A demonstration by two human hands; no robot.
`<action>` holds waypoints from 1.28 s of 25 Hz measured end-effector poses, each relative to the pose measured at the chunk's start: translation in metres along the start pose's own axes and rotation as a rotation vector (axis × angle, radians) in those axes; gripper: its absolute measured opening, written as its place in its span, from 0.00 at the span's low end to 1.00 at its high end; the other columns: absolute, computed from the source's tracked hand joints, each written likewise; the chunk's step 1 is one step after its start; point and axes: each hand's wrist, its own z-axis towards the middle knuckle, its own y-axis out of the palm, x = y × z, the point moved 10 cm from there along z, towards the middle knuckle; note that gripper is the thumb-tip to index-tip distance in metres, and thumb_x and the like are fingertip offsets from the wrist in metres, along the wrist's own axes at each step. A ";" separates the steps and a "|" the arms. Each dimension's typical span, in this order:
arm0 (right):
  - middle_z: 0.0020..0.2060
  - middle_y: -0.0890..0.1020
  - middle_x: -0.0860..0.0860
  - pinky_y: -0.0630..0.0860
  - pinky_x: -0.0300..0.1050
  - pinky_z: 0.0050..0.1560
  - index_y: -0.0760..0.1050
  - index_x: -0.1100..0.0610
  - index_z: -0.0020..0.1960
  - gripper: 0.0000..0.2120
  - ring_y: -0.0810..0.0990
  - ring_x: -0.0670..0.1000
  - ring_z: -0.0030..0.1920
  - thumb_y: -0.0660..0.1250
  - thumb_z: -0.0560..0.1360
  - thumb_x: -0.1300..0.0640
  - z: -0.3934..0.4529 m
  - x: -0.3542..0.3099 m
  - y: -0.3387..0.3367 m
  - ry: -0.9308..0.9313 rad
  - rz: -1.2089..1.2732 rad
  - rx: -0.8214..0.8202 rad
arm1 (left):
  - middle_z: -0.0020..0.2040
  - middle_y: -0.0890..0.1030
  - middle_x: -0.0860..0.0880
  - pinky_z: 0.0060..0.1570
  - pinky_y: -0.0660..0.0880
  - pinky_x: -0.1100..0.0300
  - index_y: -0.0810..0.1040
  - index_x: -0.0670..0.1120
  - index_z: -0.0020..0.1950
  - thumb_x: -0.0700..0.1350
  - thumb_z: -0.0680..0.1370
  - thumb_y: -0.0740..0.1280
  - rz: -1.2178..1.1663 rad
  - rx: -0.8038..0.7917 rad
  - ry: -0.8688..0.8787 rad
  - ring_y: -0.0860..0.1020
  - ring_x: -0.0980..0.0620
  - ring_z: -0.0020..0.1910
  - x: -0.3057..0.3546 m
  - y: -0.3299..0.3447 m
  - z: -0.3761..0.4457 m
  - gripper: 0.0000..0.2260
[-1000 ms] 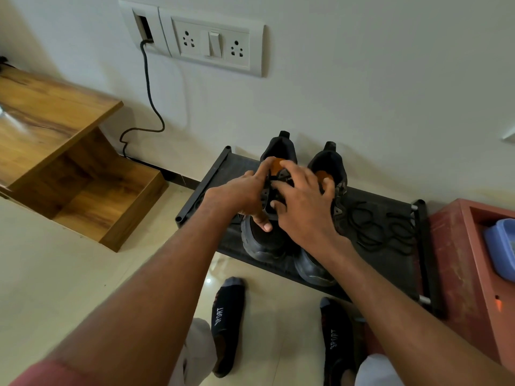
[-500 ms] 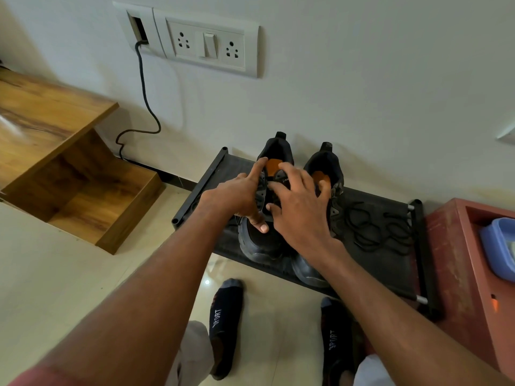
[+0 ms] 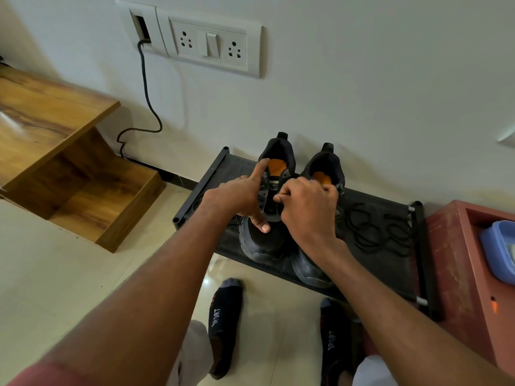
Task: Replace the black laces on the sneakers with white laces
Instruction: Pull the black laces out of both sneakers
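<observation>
A low black shoe rack [image 3: 384, 263] stands on a cream tiled floor against a white wall, w/ a wooden shelf unit [image 3: 55, 151] well off to the rack's left and a reddish cabinet [image 3: 459, 260] touching its right end; a blue tub [image 3: 498, 249] sits in the cabinet. Above the rack's left end, a white socket panel [image 3: 195, 40] is fixed to the wall, a dark cable [image 3: 149, 98] trailing from it down to the floor left of the rack. On the rack, abt mid-length, two black sneakers w/ orange insoles stand side by side, heels to the wall: the left sneaker [image 3: 264, 240] and the right sneaker [image 3: 312, 270], partly hidden by a forearm. The person's left hand [image 3: 237, 196] grips the left sneaker's near side, index finger stretched up along the collar, thumb down on the toe area. The right hand [image 3: 309, 210] is curled tight over the same shoe's tongue area, fingertips pinching smth dark there; exactly what can't be told. A loose black lace [image 3: 379, 229] lies coiled on the rack's right half. In front of the rack, two feet in black socks [image 3: 225, 327] stand on the floor.
</observation>
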 end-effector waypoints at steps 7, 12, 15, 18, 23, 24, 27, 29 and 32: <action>0.38 0.82 0.41 0.66 0.66 0.69 0.73 0.47 0.57 0.08 0.82 0.45 0.46 0.67 0.81 0.56 0.008 -0.002 -0.007 0.079 0.324 -0.013 | 0.75 0.72 0.41 0.67 0.69 0.28 0.23 0.71 0.71 0.59 0.53 0.86 -0.008 0.002 -0.015 0.70 0.30 0.73 -0.005 0.002 0.002 0.74; 0.48 0.84 0.45 0.56 0.63 0.74 0.80 0.47 0.57 0.07 0.83 0.49 0.55 0.71 0.79 0.51 -0.001 -0.016 0.002 -0.060 -0.096 -0.176 | 0.74 0.73 0.41 0.66 0.70 0.28 0.25 0.71 0.73 0.60 0.51 0.85 0.002 0.007 -0.016 0.71 0.29 0.72 -0.001 0.003 0.002 0.75; 0.45 0.85 0.44 0.61 0.62 0.74 0.81 0.48 0.58 0.13 0.83 0.50 0.53 0.72 0.77 0.62 0.005 -0.013 0.003 -0.015 -0.014 -0.190 | 0.75 0.72 0.41 0.67 0.69 0.28 0.25 0.71 0.73 0.62 0.47 0.82 -0.005 -0.012 -0.027 0.69 0.29 0.73 0.000 0.002 -0.001 0.75; 0.46 0.85 0.46 0.79 0.58 0.59 0.84 0.50 0.56 0.12 0.83 0.47 0.47 0.69 0.79 0.64 0.018 0.008 -0.015 0.109 0.399 -0.035 | 0.75 0.72 0.40 0.67 0.69 0.28 0.24 0.72 0.71 0.63 0.46 0.81 -0.007 -0.010 -0.022 0.69 0.29 0.73 0.000 0.003 0.000 0.74; 0.54 0.80 0.47 0.71 0.63 0.65 0.81 0.45 0.61 0.11 0.80 0.50 0.55 0.68 0.81 0.43 0.017 -0.006 -0.011 -0.054 0.012 -0.165 | 0.73 0.74 0.40 0.66 0.69 0.27 0.24 0.74 0.70 0.63 0.47 0.84 -0.024 -0.005 -0.011 0.71 0.29 0.71 -0.002 0.005 0.007 0.75; 0.56 0.79 0.47 0.68 0.63 0.68 0.80 0.44 0.63 0.13 0.78 0.51 0.58 0.70 0.80 0.43 0.009 -0.010 -0.002 -0.078 -0.071 -0.227 | 0.72 0.75 0.40 0.65 0.70 0.27 0.24 0.74 0.69 0.61 0.49 0.85 -0.022 -0.002 -0.008 0.72 0.29 0.71 -0.002 0.005 0.009 0.75; 0.50 0.81 0.45 0.62 0.61 0.69 0.82 0.46 0.54 0.05 0.80 0.50 0.54 0.72 0.79 0.51 0.002 -0.013 0.003 -0.074 -0.085 -0.181 | 0.72 0.75 0.39 0.66 0.70 0.27 0.24 0.75 0.69 0.60 0.49 0.86 -0.030 0.003 -0.012 0.72 0.29 0.71 -0.002 0.006 0.010 0.75; 0.45 0.81 0.44 0.64 0.58 0.68 0.81 0.47 0.48 0.04 0.80 0.48 0.48 0.74 0.77 0.56 0.006 -0.009 -0.009 -0.032 -0.028 -0.075 | 0.74 0.74 0.39 0.68 0.67 0.26 0.23 0.74 0.69 0.62 0.46 0.83 -0.027 -0.005 -0.023 0.70 0.28 0.73 -0.003 0.005 0.006 0.75; 0.44 0.80 0.44 0.69 0.59 0.65 0.78 0.51 0.47 0.07 0.77 0.47 0.44 0.72 0.77 0.62 0.011 -0.003 -0.041 -0.010 0.061 0.172 | 0.74 0.75 0.40 0.75 0.47 0.24 0.26 0.68 0.76 0.61 0.55 0.85 0.009 0.011 -0.019 0.65 0.32 0.78 -0.005 0.001 0.003 0.73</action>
